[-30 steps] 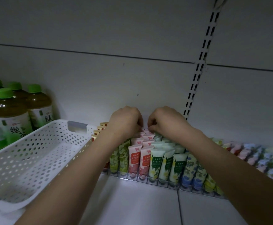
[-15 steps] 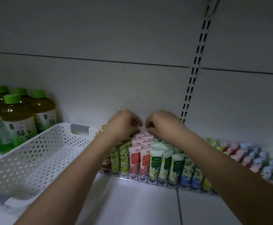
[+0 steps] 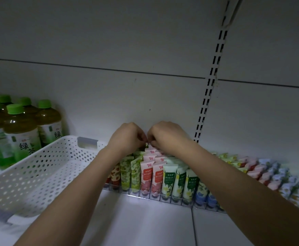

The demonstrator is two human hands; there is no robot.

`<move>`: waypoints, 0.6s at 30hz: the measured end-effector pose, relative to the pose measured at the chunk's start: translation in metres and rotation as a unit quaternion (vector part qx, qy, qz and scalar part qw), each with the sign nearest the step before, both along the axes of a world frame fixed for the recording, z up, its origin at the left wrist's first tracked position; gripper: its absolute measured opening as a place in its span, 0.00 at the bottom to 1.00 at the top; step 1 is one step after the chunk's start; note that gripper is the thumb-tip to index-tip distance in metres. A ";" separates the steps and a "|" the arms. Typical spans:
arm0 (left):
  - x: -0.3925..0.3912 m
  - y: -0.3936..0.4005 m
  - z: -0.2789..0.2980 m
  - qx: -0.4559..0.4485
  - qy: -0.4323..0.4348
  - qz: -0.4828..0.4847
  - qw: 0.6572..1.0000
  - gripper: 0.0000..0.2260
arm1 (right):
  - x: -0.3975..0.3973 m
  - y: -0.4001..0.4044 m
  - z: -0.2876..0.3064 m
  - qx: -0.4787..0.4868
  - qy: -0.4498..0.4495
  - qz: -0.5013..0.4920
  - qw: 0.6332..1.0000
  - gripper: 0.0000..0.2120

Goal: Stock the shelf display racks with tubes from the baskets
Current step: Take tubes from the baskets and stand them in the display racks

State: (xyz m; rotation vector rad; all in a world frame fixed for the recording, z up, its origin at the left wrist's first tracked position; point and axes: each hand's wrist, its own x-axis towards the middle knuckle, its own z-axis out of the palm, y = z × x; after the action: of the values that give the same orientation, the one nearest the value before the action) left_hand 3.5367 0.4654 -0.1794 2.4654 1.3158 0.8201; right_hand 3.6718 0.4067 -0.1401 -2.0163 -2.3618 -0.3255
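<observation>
While both hands meet knuckle to knuckle at the back of the rack [image 3: 163, 194], left hand [image 3: 127, 137] and right hand [image 3: 166, 136] curl, seemingly pinching a barely visible tube [image 3: 147, 145] between them, which next needs seating behind the pink row just below.

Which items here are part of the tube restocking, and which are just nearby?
In the job:
left hand
right hand
pink tubes
display rack
white basket

Just nearby:
green tea bottles
slotted shelf upright
</observation>
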 end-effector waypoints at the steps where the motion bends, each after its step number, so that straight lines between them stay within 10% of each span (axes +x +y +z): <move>1: 0.001 0.000 0.000 0.002 0.000 0.004 1.000 0.05 | 0.001 -0.001 -0.001 0.005 0.002 0.004 1.000 0.08; 18: 0.008 -0.003 0.007 0.002 0.035 -0.070 0.997 0.05 | 0.032 -0.015 -0.002 0.015 0.069 -0.012 0.997 0.06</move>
State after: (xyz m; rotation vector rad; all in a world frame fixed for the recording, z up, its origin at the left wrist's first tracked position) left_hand 3.5449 0.4623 -0.1720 2.5769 1.1487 0.7106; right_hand 3.7035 0.3919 -0.1424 -1.9848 -2.2392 -0.2131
